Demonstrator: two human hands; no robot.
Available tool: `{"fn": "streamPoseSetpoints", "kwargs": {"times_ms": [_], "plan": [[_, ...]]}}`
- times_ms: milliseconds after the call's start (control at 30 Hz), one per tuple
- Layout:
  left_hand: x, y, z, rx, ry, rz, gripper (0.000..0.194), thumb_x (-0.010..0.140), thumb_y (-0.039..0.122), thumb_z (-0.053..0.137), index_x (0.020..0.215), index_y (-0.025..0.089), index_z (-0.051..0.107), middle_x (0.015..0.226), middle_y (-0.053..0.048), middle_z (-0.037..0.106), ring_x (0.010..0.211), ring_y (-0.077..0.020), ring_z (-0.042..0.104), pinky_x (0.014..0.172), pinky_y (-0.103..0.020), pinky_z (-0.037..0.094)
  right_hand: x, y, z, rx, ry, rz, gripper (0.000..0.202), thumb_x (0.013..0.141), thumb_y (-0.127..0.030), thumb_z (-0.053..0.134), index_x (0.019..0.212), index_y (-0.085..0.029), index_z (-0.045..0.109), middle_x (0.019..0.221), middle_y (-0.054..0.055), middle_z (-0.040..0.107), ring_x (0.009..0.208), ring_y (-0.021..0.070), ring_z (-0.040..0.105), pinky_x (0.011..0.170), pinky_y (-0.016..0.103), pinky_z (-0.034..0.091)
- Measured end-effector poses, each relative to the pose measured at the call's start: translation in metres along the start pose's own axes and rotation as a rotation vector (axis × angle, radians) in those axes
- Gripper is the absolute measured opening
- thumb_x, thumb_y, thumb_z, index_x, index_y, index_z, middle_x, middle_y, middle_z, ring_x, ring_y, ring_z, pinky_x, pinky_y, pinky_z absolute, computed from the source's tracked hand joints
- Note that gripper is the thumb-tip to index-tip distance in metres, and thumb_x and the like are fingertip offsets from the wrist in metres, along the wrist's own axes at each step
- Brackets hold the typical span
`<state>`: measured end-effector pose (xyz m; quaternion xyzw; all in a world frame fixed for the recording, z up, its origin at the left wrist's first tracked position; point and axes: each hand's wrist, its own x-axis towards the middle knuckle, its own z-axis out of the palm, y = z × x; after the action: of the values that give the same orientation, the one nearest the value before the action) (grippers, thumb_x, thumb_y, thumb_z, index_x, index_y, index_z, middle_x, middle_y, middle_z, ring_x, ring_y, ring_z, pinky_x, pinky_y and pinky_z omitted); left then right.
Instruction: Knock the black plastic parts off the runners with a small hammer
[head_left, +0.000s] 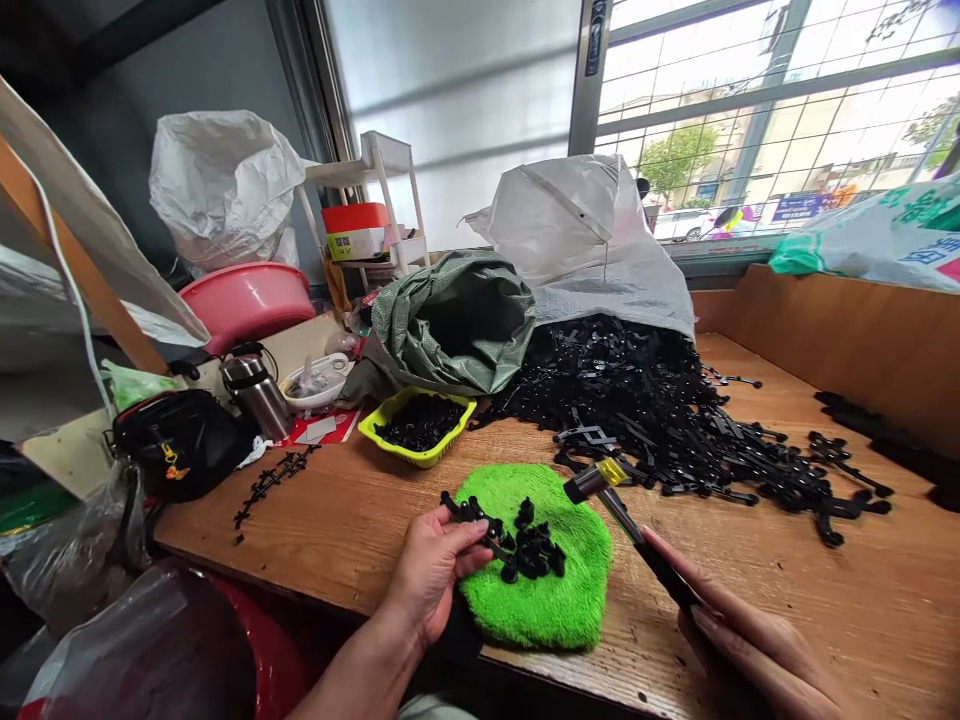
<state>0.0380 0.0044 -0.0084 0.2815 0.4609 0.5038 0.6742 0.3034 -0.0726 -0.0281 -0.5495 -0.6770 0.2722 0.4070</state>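
Hammer, black-handled and yellow-banded [664,572], gripped in curled right hand [757,640]; knobbed black plastic strip [469,510] pinched in left hand [424,572] over fuzzy green pad [544,612]; possible bruising from stray swing.

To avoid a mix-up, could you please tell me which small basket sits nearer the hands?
The yellow basket, holding small black parts, just behind the green cloth; the white basket lies farther back, beside the steel flask.

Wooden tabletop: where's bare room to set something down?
Left: wood between the linked black parts and green pad, nearer than the yellow basket. Right: between the black pile and right hand. Crowded: the pad's middle, and the back, under pile and green sack.
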Motion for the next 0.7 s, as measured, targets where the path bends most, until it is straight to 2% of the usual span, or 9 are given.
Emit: {"fn": "streamPoseSetpoints", "kwargs": {"times_ms": [400, 600, 700], "plan": [[0.000, -0.001, -0.002, 0.029, -0.005, -0.009, 0.015, 0.072, 0.000, 0.060, 0.086, 0.005, 0.062, 0.076, -0.008, 0.065, 0.050, -0.0055, 0.057, 0.044, -0.012, 0.050, 0.000, -0.014, 0.000, -0.018, -0.045, -0.020, 0.042, 0.091, -0.038, 0.040, 0.132, -0.027, 0.042, 0.134, -0.002, 0.041, 0.122, 0.0251, 0.034, 0.101, 0.039, 0.025], [0.001, -0.005, -0.002, 0.023, -0.009, 0.044, 0.026, 0.063, 0.004, 0.069, 0.087, 0.007, 0.060, 0.074, -0.005, 0.065, 0.050, -0.0048, 0.055, 0.044, -0.014, 0.051, 0.000, -0.011, 0.002, -0.087, -0.058, -0.058, 0.044, 0.091, -0.038, 0.037, 0.133, -0.024, 0.042, 0.133, -0.001, 0.043, 0.121, 0.0260, 0.037, 0.100, 0.038, 0.030], [-0.001, -0.008, -0.001, 0.020, 0.012, 0.101, 0.033, 0.056, 0.010, 0.076, 0.084, 0.009, 0.058, 0.067, -0.001, 0.063, 0.046, -0.0040, 0.053, 0.043, -0.013, 0.050, -0.007, -0.013, 0.003, -0.152, -0.055, -0.066, 0.042, 0.092, -0.035, 0.035, 0.133, -0.025, 0.042, 0.129, -0.001, 0.048, 0.116, 0.0267, 0.043, 0.095, 0.038, 0.039]]}}
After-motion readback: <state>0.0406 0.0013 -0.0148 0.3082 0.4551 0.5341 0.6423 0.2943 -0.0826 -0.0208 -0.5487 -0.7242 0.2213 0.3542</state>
